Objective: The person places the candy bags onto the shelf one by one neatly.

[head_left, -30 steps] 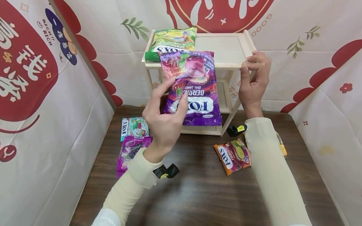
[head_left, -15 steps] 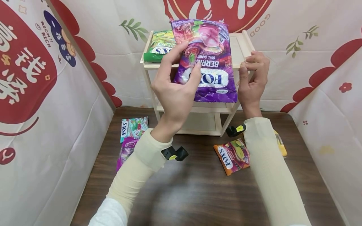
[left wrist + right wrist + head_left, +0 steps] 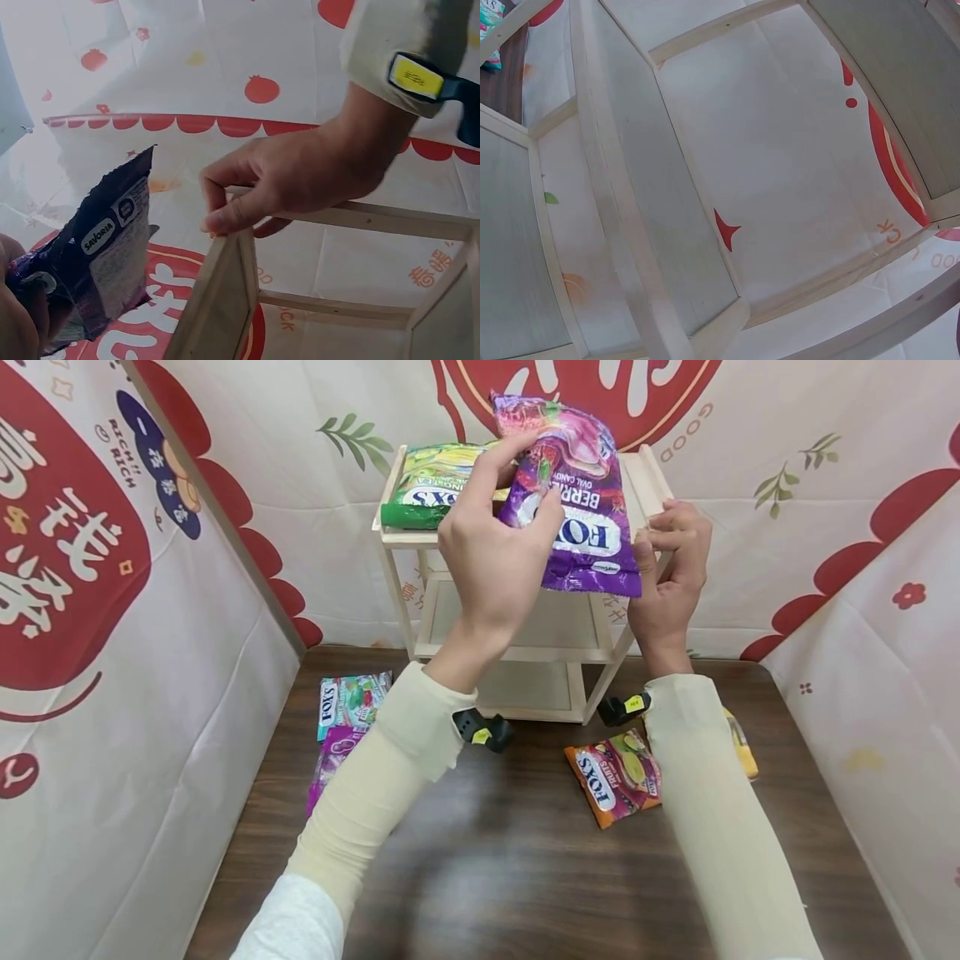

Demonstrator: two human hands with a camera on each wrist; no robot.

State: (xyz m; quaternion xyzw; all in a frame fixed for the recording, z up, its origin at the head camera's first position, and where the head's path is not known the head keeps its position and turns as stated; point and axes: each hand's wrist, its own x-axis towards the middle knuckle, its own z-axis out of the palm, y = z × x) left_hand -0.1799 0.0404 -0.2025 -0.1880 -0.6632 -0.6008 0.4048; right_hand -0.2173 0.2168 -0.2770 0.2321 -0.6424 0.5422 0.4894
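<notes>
My left hand (image 3: 498,556) grips a purple bag of berry candy (image 3: 588,531) by its left side, above the right half of the top tier of a small wooden shelf rack (image 3: 570,654). The bag is tilted and its upper end bends over. In the left wrist view, its back panel (image 3: 120,262) shows at the left, with part of the left hand at the edge. My right hand (image 3: 675,572) holds the rack's front right top corner, thumb and fingers pinching the frame. The right wrist view shows the rack's tiers and frame (image 3: 615,195); the right hand is out of that view.
A green bag of candy (image 3: 431,485) lies on the top tier's left half. On the dark table (image 3: 480,877) lie a teal bag (image 3: 348,697) and a purple bag (image 3: 330,760) at left, an orange bag (image 3: 615,777) and a partly hidden yellow one (image 3: 741,743) at right.
The left hand has carried the purple berry candy bag up and to the right, from in front of the rack to above its top tier. The right hand stays at the corner.
</notes>
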